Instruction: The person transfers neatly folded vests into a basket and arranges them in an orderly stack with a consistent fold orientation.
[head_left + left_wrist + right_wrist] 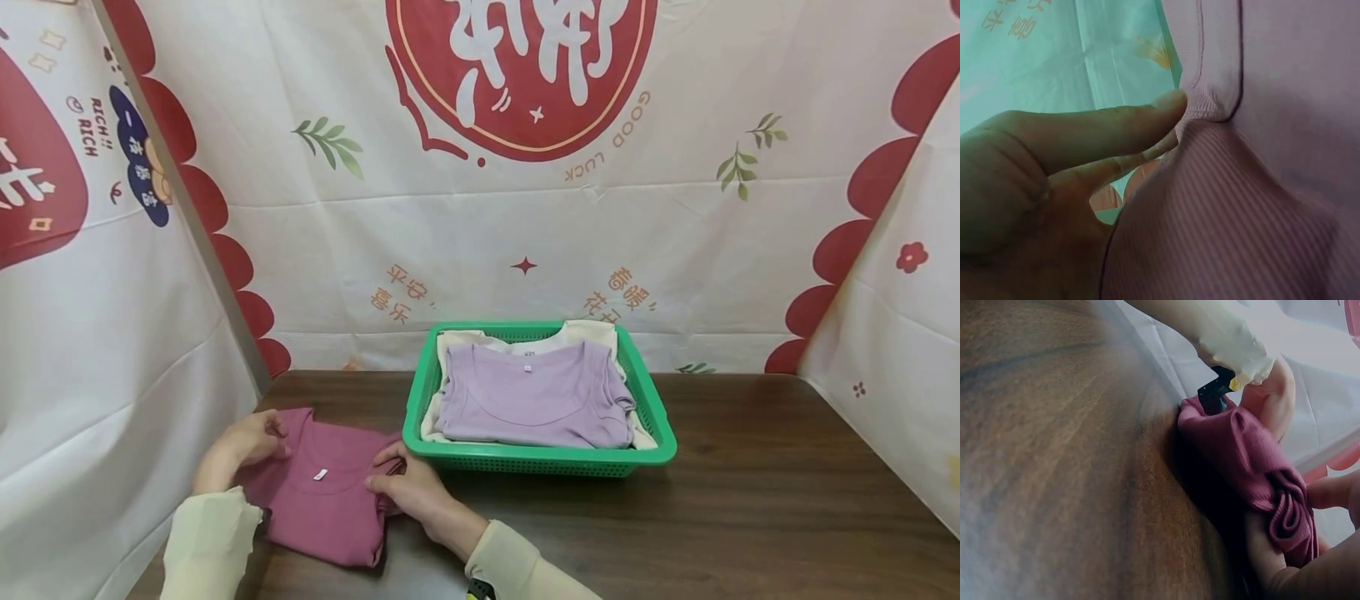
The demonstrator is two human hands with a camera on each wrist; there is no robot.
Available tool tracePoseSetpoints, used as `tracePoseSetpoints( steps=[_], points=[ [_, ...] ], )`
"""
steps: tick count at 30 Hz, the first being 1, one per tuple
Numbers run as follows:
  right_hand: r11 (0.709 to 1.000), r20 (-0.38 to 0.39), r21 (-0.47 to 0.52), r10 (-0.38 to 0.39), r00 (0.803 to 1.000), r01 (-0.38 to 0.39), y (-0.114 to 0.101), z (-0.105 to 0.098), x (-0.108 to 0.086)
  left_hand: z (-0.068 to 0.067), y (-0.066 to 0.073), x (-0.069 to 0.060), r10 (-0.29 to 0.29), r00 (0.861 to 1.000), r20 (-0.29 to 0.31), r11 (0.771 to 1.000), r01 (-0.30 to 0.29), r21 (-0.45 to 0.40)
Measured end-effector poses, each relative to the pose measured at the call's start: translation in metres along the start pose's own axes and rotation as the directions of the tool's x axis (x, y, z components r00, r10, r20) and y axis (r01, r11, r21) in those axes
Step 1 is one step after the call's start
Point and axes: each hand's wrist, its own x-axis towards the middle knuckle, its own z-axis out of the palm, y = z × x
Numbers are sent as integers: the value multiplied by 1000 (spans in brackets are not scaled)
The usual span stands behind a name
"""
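Note:
A folded magenta top (330,517) with a scoop neckline and a small white tag lies at the left of the table. My left hand (243,450) pinches its left edge near the shoulder; in the left wrist view the thumb (1129,128) presses on the ribbed cloth. At the opposite edge, my right hand (420,492) grips the folded layers between thumb and fingers. Those rolled layers of the magenta top (1241,447) show from the side in the right wrist view, slightly raised at that edge.
Right of the top stands a green plastic basket (540,455), its near left corner close to my right hand. Inside lie a folded lavender top (517,396) and cream cloth (591,333) under it. Printed white curtains (480,250) border the brown wooden table (735,500) behind and at both sides.

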Motion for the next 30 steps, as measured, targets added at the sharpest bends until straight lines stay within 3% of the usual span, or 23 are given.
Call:
tracePoseSetpoints(
  steps=[3, 7, 12, 16, 23, 30],
  points=[
    [998, -9, -55, -6, 1000, 5, -3, -2, -1, -1, 2, -1, 2, 999, 37, 1000, -2, -3],
    [993, -24, -117, -17, 1000, 15, -2, -4, -1, 0, 5, -4, -5, 999, 32, 1000, 5, -1],
    [995, 12, -94, 25, 1000, -24, 2, -4, 0, 2, 7, -6, -28, 1000, 11, 999, 28, 18],
    [986, 19, -159, -40, 999, 43, 2, -4, -1, 2, 7, -6, -48, 999, -1, 998, 48, 42],
    [897, 36, -405, -176, 984, 176, -8, -1, -3, -2, 10, -7, -174, 985, -1, 982, 174, 79],
    [815, 112, -529, -211, 971, 238, -21, 2, -11, -3, 17, -9, -199, 980, -15, 977, 199, 72]
  ],
)
